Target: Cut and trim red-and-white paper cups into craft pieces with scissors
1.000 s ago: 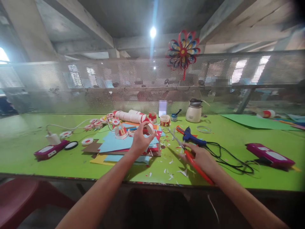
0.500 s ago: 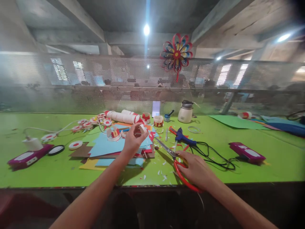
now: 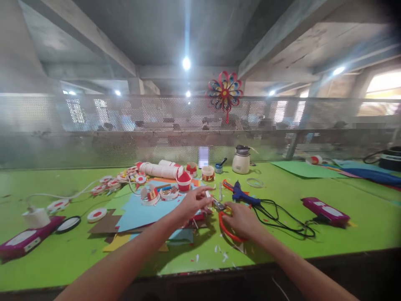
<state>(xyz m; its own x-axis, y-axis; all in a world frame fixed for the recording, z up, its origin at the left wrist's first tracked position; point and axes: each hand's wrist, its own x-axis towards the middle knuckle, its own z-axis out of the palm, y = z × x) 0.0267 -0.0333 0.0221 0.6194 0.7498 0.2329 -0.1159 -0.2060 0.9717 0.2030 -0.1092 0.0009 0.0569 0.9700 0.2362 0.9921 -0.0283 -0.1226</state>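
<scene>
My right hand (image 3: 242, 218) grips a pair of scissors (image 3: 226, 229) by the orange-red handles, and the blades point away to the left. Between the pinched fingers of my left hand (image 3: 191, 204) is a small white piece (image 3: 208, 195), mostly covered by the fingers. The piece is right by the blade tips; whether they touch it I cannot tell. Under my left forearm lies a stack of coloured paper (image 3: 134, 215), blue on top. On it rest a red-and-white cup shape (image 3: 184, 180) and a red-and-white paper ring (image 3: 150, 195).
A blue glue gun (image 3: 242, 194) with a black cable lies beyond my right hand. Purple power strips sit at the right (image 3: 326, 212) and left (image 3: 31, 238). Farther back are a white jug (image 3: 241, 161), white rolls (image 3: 159, 170) and a green sheet (image 3: 305, 169). Paper scraps litter the table.
My left hand has moved right with the white piece, up to the scissors. The scissors have shifted slightly left, their blades now closer to that hand. The view has tilted up a little.
</scene>
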